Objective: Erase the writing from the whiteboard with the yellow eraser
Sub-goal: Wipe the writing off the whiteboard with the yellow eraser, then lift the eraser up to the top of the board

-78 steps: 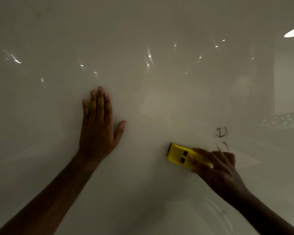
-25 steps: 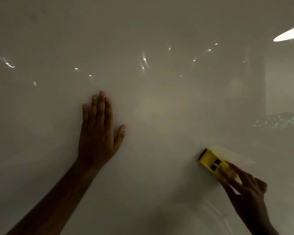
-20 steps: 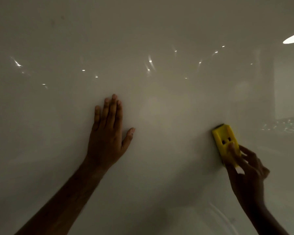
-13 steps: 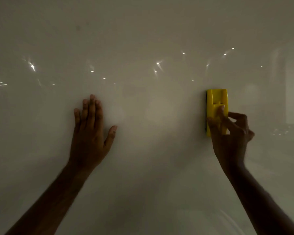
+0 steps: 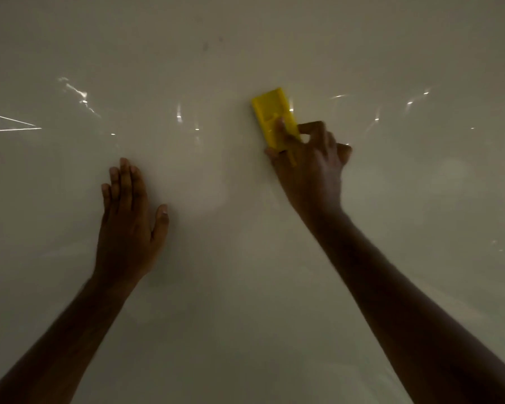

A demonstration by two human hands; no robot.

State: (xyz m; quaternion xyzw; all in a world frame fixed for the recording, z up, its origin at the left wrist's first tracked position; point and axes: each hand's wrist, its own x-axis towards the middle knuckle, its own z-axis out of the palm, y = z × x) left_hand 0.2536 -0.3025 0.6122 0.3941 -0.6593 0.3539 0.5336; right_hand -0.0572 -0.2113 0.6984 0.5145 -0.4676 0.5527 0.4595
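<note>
Yellow plastic is what you have in your right hand (image 5: 309, 170): the eraser (image 5: 273, 118), a small rigid block, pressed flat against the whiteboard (image 5: 391, 53) a little above the middle of your view and tilted slightly to the left. Your fingers (image 5: 312, 131) are closed around its lower half, with the upper half standing clear of them. Your left hand (image 5: 129, 225) lies open and flat on the board, low and to the left, well apart from the eraser and holding nothing.

It looks light and stiff, so it should slide easily on this glossy surface; the smooth shell may slip in your grip if you press hard at an angle. Hold it by the long sides, near the middle rather than at the end, so the wiping face sits evenly on the board. That face is hidden against the board, so you cannot tell how soft it is.

No clear writing shows on the board in view, only light reflections and two faint dark specks (image 5: 206, 46) above the eraser. Those seem the likely spot to wipe next.
</note>
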